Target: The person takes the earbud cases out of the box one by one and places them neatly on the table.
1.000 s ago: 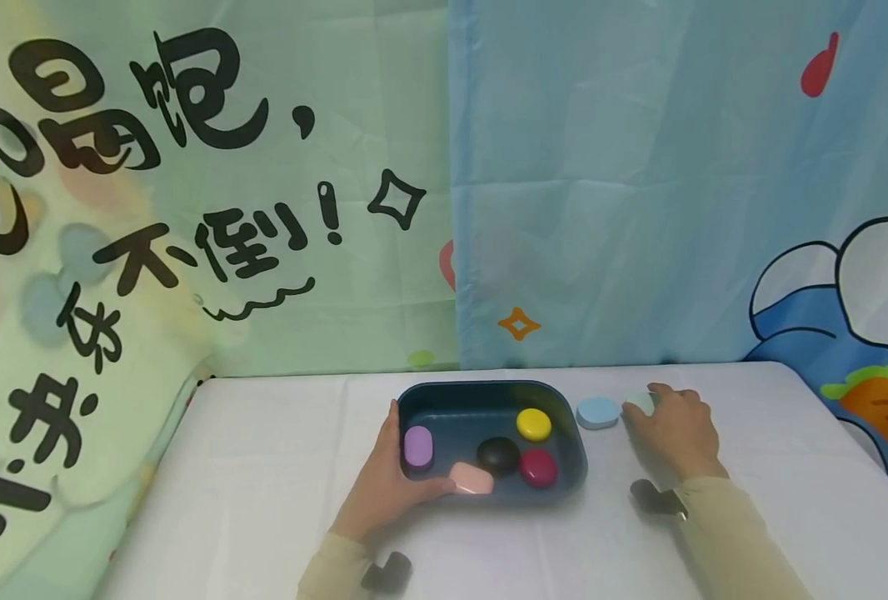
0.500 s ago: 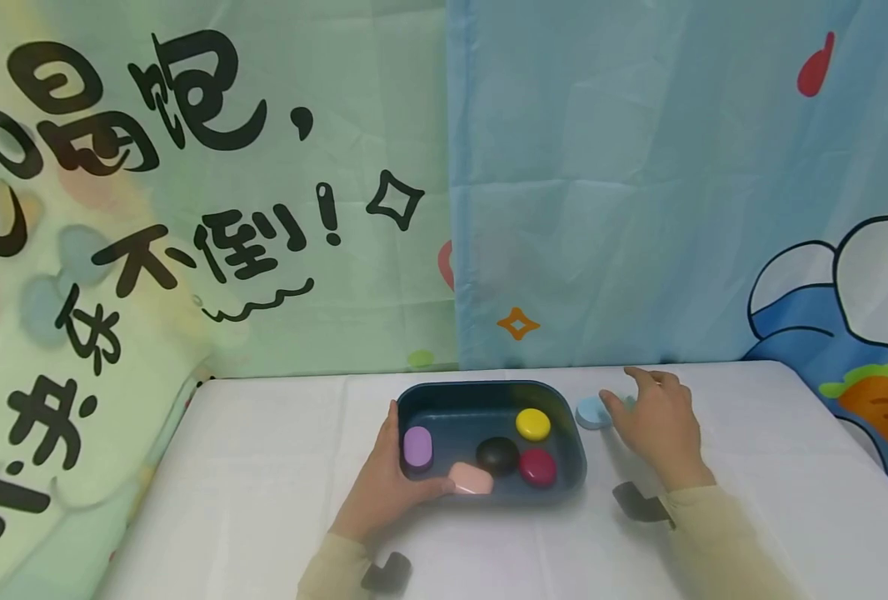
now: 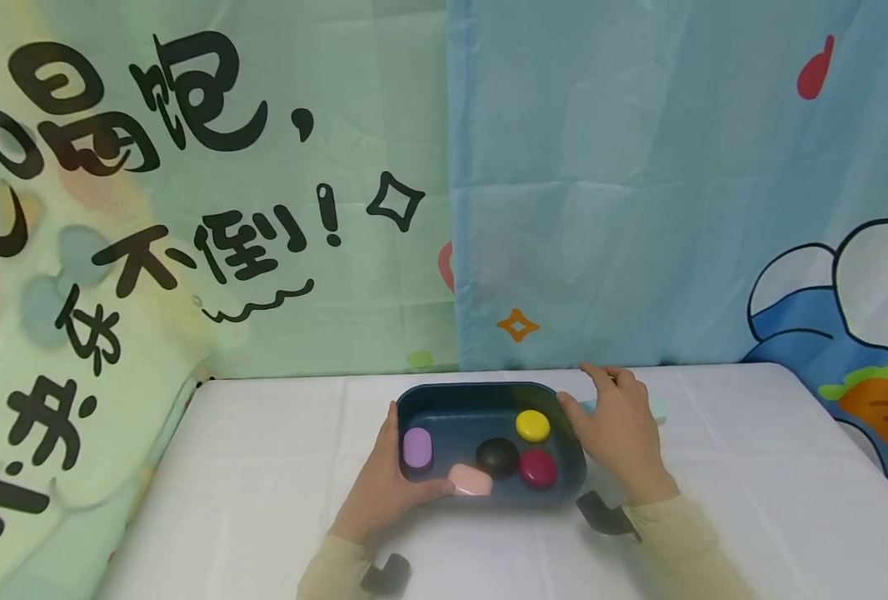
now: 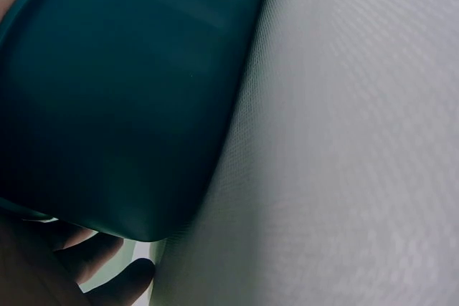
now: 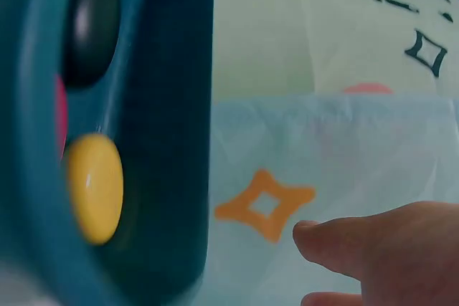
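Observation:
A dark teal rectangular tray [image 3: 459,398] lies on the white table. My left hand [image 3: 386,479] holds its left front corner, thumb along the front rim and fingers against the left side. Inside are smooth rounded pieces: purple [image 3: 417,448], pink [image 3: 471,480], black [image 3: 498,457], yellow [image 3: 534,426] and dark red [image 3: 537,468]. At the tray's right end is my right hand [image 3: 620,433], thumb and index finger spread, nothing visible between them. It partly covers a light blue piece [image 3: 588,407]. A pale green piece [image 3: 659,410] shows just right of it.
The white tabletop [image 3: 249,500] extends to both sides of the tray. Behind it hang a green cloth [image 3: 369,317] with black lettering and a blue cloth [image 3: 639,208]. Dark wrist mounts show below both hands.
My right hand has moved left, from the pale green piece past the light blue one to the tray's right end. Both pieces remain on the table. The left hand and tray stay still.

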Demonstrator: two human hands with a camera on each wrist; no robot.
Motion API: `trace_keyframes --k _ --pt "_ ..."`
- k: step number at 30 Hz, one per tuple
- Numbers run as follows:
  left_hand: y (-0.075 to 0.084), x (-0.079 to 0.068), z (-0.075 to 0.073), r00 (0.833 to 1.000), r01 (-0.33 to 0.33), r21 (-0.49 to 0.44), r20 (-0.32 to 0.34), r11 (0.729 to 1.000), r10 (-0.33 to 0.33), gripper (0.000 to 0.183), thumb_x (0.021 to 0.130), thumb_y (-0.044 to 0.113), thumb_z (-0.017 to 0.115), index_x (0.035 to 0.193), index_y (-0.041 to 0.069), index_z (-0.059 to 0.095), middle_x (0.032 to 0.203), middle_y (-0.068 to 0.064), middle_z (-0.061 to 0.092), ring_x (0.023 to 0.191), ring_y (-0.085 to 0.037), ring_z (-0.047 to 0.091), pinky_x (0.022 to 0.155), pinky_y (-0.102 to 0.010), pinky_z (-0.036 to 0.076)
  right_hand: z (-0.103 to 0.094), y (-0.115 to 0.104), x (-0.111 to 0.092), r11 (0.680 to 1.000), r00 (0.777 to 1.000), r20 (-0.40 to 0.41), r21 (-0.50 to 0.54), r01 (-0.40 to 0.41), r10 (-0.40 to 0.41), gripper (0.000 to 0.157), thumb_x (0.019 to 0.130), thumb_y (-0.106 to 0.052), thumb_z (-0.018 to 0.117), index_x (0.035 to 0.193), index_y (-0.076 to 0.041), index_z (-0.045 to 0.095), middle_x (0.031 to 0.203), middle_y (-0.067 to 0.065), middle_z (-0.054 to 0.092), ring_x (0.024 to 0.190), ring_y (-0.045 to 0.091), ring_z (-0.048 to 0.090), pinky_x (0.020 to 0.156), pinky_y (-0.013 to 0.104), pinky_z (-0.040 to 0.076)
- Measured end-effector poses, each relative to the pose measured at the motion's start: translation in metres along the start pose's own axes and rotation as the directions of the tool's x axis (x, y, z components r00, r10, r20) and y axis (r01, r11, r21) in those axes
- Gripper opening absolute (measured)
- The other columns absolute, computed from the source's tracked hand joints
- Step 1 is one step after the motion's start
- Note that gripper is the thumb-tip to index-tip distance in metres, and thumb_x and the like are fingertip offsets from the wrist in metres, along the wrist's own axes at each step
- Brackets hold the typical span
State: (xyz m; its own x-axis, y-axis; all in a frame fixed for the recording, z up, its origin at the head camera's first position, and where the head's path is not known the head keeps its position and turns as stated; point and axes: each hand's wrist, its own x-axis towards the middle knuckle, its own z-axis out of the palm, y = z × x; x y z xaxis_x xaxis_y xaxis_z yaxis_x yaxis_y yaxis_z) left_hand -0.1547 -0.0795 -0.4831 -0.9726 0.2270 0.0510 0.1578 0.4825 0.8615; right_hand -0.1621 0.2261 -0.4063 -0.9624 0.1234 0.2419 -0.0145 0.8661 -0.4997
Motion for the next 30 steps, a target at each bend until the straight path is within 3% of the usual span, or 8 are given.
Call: trace_keyframes --k 18,25,30 --pt "-0.001 0.002 -0.001 1.0 0.005 0.02 -0.004 1.0 -0.005 0.134 0.069 0.058 0.087 0.162 0.007 0.004 0.168 -0.01 0.014 0.151 -0.032 0.02 0.116 -0.057 0.027 0.033 -0.059 -0.012 0.991 0.994 0.026 0.083 0.106 -0.108 0.055 0.093 -0.026 0.072 0.138 0.002 0.057 0.135 0.029 0.05 0.124 0.047 0.046 0.1 0.061 0.043" --pt "-0.001 0.002 -0.001 1.0 -0.007 0.027 -0.006 1.0 0.007 0.134 0.069 0.057 0.088 0.162 0.006 0.004 0.167 -0.012 0.014 0.15 -0.033 0.021 0.115 -0.057 0.029 0.046 -0.072 -0.012 0.967 0.97 0.073 0.125 0.22 -0.23 0.055 0.089 -0.022 0.077 0.137 -0.002 0.06 0.138 0.023 0.054 0.128 0.046 0.047 0.103 0.06 0.042" --pt "0.0 0.003 -0.001 1.0 -0.015 0.02 -0.002 1.0 0.015 0.136 0.068 0.054 0.089 0.162 0.005 0.004 0.167 -0.01 0.013 0.151 -0.03 0.021 0.116 -0.054 0.028 0.055 -0.079 -0.014 0.959 0.954 0.15 0.157 0.238 -0.261 0.054 0.088 -0.022 0.079 0.136 -0.006 0.062 0.142 0.017 0.054 0.131 0.043 0.046 0.103 0.058 0.043"
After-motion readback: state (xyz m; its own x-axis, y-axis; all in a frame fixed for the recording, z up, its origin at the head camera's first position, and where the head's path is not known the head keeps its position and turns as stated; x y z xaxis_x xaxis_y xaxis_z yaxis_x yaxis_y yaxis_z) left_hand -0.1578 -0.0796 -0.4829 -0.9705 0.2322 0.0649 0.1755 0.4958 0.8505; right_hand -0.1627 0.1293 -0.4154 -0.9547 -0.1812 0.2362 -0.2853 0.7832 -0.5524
